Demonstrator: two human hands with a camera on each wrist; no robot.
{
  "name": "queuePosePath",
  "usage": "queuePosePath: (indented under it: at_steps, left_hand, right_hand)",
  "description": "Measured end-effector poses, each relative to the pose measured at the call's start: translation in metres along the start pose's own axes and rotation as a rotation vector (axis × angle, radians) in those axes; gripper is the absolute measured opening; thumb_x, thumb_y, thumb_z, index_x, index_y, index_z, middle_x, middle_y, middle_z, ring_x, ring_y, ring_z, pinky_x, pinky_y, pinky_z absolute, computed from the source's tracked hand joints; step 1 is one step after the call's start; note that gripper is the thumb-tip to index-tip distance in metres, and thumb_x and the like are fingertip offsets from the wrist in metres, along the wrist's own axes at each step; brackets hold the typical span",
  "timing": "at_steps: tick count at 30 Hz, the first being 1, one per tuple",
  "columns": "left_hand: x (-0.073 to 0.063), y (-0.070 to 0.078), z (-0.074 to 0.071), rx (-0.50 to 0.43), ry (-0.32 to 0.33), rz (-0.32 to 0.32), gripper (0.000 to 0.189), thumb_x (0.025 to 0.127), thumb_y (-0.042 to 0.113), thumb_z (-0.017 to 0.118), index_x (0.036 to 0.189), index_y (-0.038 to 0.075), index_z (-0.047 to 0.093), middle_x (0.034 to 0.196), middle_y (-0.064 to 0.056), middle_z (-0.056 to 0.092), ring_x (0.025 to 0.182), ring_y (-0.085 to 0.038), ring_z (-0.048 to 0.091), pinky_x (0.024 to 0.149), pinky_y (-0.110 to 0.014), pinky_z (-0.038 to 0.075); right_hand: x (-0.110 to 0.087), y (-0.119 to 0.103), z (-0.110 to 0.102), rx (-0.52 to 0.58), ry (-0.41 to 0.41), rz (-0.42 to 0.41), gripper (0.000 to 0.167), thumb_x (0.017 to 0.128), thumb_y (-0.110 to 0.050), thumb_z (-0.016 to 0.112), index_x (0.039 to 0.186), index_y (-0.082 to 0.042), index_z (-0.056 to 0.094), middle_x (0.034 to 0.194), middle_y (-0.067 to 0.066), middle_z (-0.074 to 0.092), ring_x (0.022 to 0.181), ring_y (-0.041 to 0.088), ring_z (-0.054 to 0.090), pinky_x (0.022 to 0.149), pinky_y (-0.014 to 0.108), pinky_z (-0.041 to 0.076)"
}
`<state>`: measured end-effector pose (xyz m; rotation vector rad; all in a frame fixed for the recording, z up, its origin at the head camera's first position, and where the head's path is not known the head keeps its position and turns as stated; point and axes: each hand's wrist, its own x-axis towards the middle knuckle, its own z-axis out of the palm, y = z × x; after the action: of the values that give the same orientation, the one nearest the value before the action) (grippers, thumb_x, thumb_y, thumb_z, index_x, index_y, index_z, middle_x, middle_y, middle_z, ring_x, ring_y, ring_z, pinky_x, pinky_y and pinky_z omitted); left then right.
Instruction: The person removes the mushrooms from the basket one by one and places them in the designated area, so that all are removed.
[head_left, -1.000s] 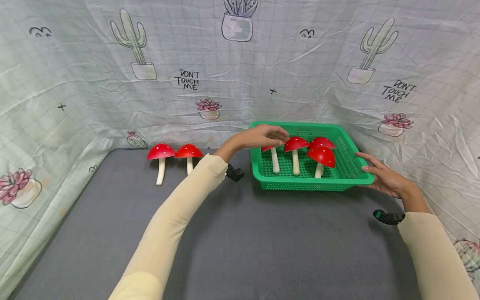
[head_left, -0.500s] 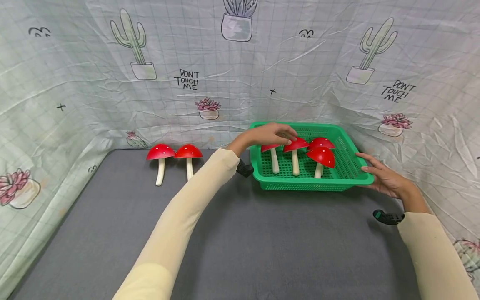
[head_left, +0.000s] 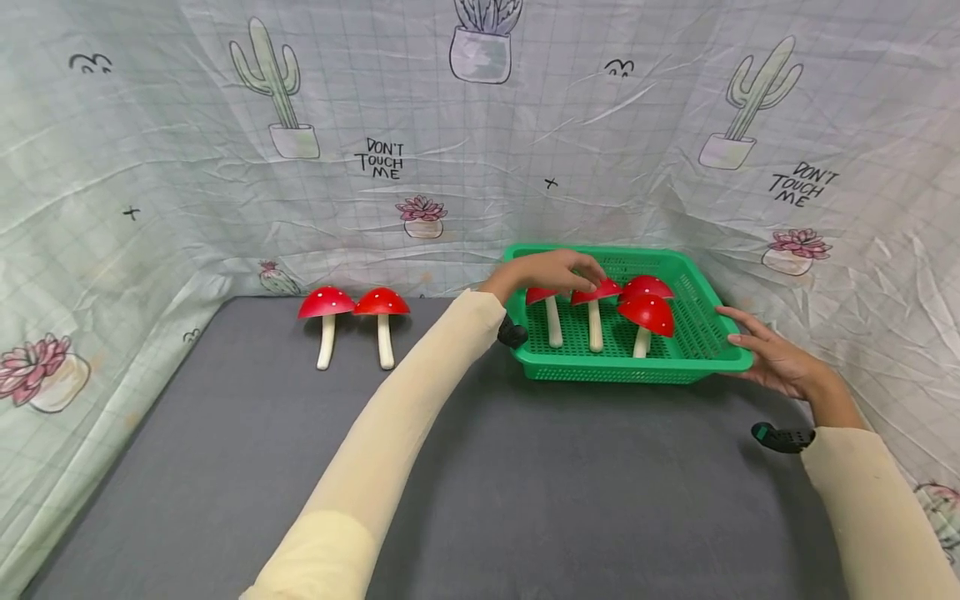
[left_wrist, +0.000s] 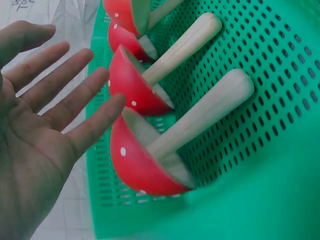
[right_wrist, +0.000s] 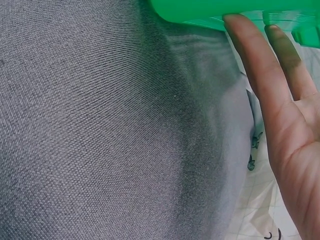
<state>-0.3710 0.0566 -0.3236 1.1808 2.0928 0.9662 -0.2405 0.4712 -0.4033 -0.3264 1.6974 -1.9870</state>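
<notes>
Over the left part of a green basket point(head_left: 637, 367), my left hand point(head_left: 551, 270) is held with its fingers spread and nothing in them. Below it in the basket lie several toy mushrooms point(head_left: 648, 315) with red, white-dotted caps and pale stems. The left wrist view shows the open palm point(left_wrist: 37, 145) beside the nearest mushroom cap point(left_wrist: 140, 160); whether the little finger touches a cap I cannot tell. My right hand point(head_left: 780, 360) rests its extended fingers against the basket's right end. In the right wrist view its fingertips point(right_wrist: 237, 22) meet the green side.
Two more toy mushrooms, one on the left point(head_left: 327, 321) and one beside it point(head_left: 383, 321), lie on the grey table point(head_left: 600, 483) left of the basket. A wrinkled printed cloth point(head_left: 480, 150) hangs close behind the basket and along both sides.
My left hand has drifted right, further over the basket, bringing the stem of the second loose mushroom into fuller view. The right hand has stayed at the basket's end.
</notes>
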Motion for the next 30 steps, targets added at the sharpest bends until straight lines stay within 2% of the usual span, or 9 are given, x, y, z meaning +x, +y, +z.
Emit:
queuePosePath:
  at_steps: [4, 10, 17, 21, 24, 30]
  left_hand:
    - [0.007, 0.004, 0.004, 0.022, -0.046, -0.014, 0.039, 0.105, 0.02, 0.053, 0.141, 0.007, 0.057, 0.148, -0.013, 0.051, 0.129, -0.031, 0.053, 0.102, -0.038, 0.051]
    - [0.019, 0.007, 0.008, 0.028, -0.065, -0.037, 0.038, 0.105, 0.02, 0.05, 0.141, 0.01, 0.057, 0.148, -0.008, 0.052, 0.129, -0.022, 0.053, 0.104, -0.044, 0.05]
    - [0.033, 0.013, 0.006, 0.148, -0.108, -0.077, 0.042, 0.104, 0.014, 0.046, 0.146, 0.009, 0.05, 0.152, -0.009, 0.048, 0.129, -0.018, 0.049, 0.104, -0.045, 0.05]
    - [0.04, 0.013, 0.005, 0.2, -0.116, -0.065, 0.044, 0.104, 0.013, 0.048, 0.148, 0.006, 0.047, 0.151, -0.011, 0.048, 0.129, -0.019, 0.048, 0.102, -0.043, 0.05]
    - [0.045, 0.012, 0.008, 0.182, -0.113, -0.052, 0.043, 0.105, 0.012, 0.049, 0.148, 0.006, 0.048, 0.151, -0.011, 0.048, 0.128, -0.022, 0.049, 0.1, -0.043, 0.051]
    - [0.058, 0.012, 0.021, 0.153, -0.099, -0.047, 0.045, 0.103, 0.013, 0.053, 0.148, 0.013, 0.047, 0.15, -0.004, 0.047, 0.127, -0.017, 0.047, 0.097, -0.038, 0.053]
  right_hand:
    - [-0.001, 0.001, 0.0, 0.006, 0.003, -0.002, 0.054, 0.112, -0.006, 0.027, 0.155, -0.038, 0.027, 0.136, -0.003, 0.048, 0.114, 0.02, 0.067, 0.095, 0.042, 0.056]
    - [-0.001, 0.0, 0.0, -0.002, 0.009, 0.009, 0.054, 0.112, -0.007, 0.028, 0.156, -0.038, 0.024, 0.138, -0.003, 0.043, 0.113, 0.019, 0.067, 0.095, 0.041, 0.056]
    - [0.0, -0.002, 0.001, -0.015, 0.026, 0.018, 0.054, 0.112, -0.007, 0.028, 0.156, -0.038, 0.023, 0.141, -0.003, 0.031, 0.115, 0.018, 0.066, 0.095, 0.041, 0.056]
    - [0.0, -0.003, 0.003, -0.039, 0.049, 0.034, 0.053, 0.112, -0.009, 0.03, 0.156, -0.039, 0.023, 0.141, -0.004, 0.03, 0.114, 0.017, 0.066, 0.095, 0.04, 0.056]
    - [0.001, -0.004, 0.004, -0.053, 0.057, 0.043, 0.053, 0.112, -0.01, 0.031, 0.156, -0.039, 0.023, 0.14, -0.005, 0.031, 0.114, 0.016, 0.066, 0.095, 0.039, 0.056]
    - [0.0, -0.003, 0.006, -0.059, 0.076, 0.044, 0.052, 0.112, -0.01, 0.031, 0.154, -0.04, 0.025, 0.14, -0.003, 0.03, 0.112, 0.014, 0.066, 0.094, 0.038, 0.057]
